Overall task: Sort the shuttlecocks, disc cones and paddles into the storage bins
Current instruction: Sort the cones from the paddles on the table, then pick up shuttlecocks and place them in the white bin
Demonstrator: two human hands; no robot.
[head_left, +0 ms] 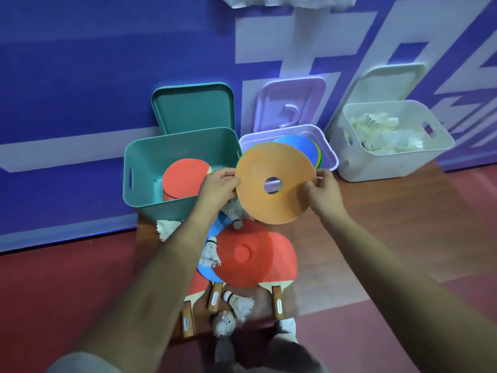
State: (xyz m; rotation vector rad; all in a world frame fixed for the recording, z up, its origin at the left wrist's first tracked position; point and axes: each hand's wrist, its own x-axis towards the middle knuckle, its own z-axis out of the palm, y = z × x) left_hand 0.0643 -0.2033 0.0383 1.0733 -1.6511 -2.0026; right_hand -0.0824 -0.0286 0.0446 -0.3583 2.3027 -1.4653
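Paddles (pixel 277 302) and shuttlecocks (pixel 240 303) await sorting nearest; left grip (pixel 219 184) and right grip (pixel 321 190) pinch orange disc cone (pixel 269 208) by opposite edges, steadying it for the purple bin (pixel 329 154).

A blue wall bearing large white lettering (pixel 80 76) is rising behind a glossy red floor (pixel 53 292), which is meeting brown wood-grain flooring (pixel 390 211) on the right.
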